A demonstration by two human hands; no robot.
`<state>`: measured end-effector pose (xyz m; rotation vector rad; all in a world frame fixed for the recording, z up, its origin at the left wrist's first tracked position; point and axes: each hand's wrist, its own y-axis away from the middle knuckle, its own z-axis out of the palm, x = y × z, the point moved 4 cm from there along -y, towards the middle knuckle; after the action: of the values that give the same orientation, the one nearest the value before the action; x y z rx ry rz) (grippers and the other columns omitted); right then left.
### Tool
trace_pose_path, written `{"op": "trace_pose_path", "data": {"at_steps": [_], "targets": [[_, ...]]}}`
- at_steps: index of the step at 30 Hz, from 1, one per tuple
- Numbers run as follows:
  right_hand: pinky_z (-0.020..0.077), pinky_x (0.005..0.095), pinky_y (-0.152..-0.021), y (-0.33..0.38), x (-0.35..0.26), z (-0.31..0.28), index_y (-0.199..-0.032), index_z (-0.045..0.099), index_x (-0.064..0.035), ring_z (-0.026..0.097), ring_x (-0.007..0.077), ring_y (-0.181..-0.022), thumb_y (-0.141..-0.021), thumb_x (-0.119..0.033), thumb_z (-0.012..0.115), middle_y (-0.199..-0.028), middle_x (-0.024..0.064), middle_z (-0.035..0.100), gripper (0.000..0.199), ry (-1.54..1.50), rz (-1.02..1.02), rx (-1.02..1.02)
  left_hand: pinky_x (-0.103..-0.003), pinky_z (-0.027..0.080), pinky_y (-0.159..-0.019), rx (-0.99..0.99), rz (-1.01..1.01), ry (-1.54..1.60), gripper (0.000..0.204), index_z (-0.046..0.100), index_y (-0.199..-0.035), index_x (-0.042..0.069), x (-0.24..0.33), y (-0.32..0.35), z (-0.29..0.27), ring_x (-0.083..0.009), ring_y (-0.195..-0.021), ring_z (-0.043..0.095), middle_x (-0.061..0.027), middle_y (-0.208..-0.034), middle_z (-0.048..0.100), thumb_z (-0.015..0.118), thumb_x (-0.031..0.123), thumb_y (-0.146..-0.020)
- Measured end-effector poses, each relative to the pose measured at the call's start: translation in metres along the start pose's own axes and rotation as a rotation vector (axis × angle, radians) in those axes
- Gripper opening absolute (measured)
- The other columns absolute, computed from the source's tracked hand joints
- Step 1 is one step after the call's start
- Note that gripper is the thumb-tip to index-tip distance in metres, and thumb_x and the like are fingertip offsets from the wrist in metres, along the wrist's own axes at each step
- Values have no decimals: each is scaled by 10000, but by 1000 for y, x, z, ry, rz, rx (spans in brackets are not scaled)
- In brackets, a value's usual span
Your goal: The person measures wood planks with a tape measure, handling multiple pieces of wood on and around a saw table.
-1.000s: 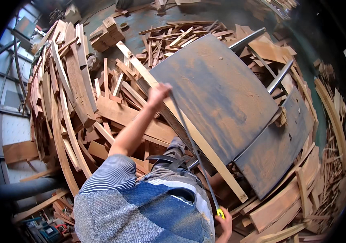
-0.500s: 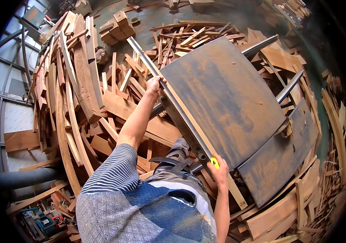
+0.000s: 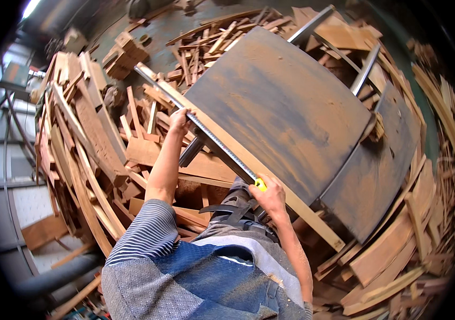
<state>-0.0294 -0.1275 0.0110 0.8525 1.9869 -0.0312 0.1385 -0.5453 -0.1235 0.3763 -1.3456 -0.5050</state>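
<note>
rusty metal sheet [image 3: 281,106] fills the middle, propped on a frame over a scrap wood pile [image 3: 94,138]. looks heavy, stiff, edges likely sharp, so keep your hands off its rim.

long wood strip [image 3: 270,186] lies along the sheet's near edge, running from upper left to lower right. it looks light but long and a bit whippy; take it at two well-spaced points, not one end.

tape blade [image 3: 211,141] is stretched along the strip, between your hands. thin steel, springy, buckles if slack, slippery edge; hold it flat against the wood.

your left hand [image 3: 178,121] presses the blade's far part down, fingers curled over it onto the strip.

your right hand [image 3: 271,196] is clenched around the yellow tape case [image 3: 260,184], at the blade's near end beside the sheet's edge. small, hard, easy grip.
</note>
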Motion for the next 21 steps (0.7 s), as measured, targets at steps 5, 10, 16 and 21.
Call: {"op": "trace_pose_path", "data": {"at_steps": [5,10,16,21], "targets": [[544,472,-868,2,15,6,-1178,724,-133,673,395,-978,-759,-338,706,-1033,211,689,467,-51,62,22,-361,579,-629,-150,88,-371,175,675,-967,-2,0,-43,-7,-225,-723,673,-118,-874,707,611,161,-969],[561,475,-869,9,19,13,-1215,700,-137,668,401,-987,-757,-347,708,-1055,228,676,503,-33,-31,77,-411,612,-820,-83,-70,-128,262,623,-1076,-33,3,-93,-60,-299,-866,696,-136,-950,692,530,211,-1056],[550,419,-906,79,94,-48,-1330,640,-193,609,291,-1128,-788,-299,697,-1234,152,620,556,182,244,40,-383,628,-761,-146,-94,-287,194,659,-1111,57,3,-70,-21,-205,-889,713,-40,-962,714,594,224,-1035],[547,445,-875,189,187,-150,-1124,725,-208,648,314,-1063,-697,-144,731,-1119,119,659,432,347,466,289,-348,643,-683,-67,-23,-425,158,664,-1091,39,21,-59,-23,-211,-824,720,-79,-966,725,639,166,-1000]]}}
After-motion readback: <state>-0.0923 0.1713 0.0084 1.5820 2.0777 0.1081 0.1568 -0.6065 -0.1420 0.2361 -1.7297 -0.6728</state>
